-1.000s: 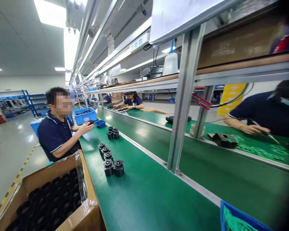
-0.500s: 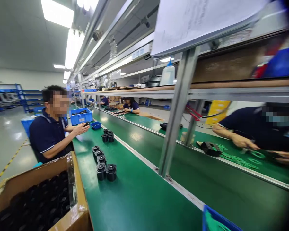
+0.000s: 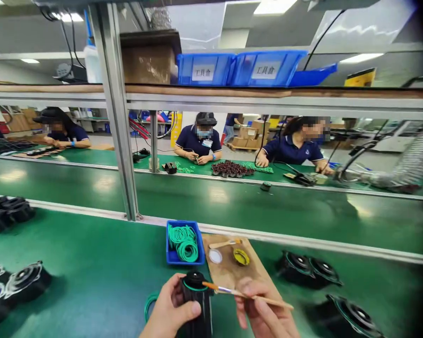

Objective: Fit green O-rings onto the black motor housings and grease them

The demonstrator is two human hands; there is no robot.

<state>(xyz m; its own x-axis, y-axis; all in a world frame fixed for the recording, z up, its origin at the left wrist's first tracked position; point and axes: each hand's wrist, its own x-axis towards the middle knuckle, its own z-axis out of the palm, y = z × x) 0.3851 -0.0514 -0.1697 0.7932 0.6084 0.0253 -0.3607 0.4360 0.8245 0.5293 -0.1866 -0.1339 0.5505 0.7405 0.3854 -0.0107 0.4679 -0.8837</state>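
Note:
My left hand (image 3: 168, 313) is wrapped round a black cylindrical part (image 3: 196, 300) with a green ring seated on its top, held upright at the bottom middle. My right hand (image 3: 264, 315) pinches a small wooden-handled brush (image 3: 246, 295), its orange tip touching the part's top rim. A loose green ring (image 3: 148, 300) lies just left of the part. Behind the hands sits a brown board (image 3: 229, 270) with a yellow-green cap (image 3: 241, 257), a white lid (image 3: 215, 256) and a wooden stick (image 3: 225, 243).
A blue tray of green rings (image 3: 183, 241) stands beside the board. Black parts lie on the green mat at left (image 3: 24, 281) and at right (image 3: 310, 268). A metal post (image 3: 120, 131) rises ahead. Three people work across the line; blue bins (image 3: 232, 68) sit overhead.
The view has swung from looking leftward along the line to straight ahead and down. My two hands, the black part and the brush have come into view.

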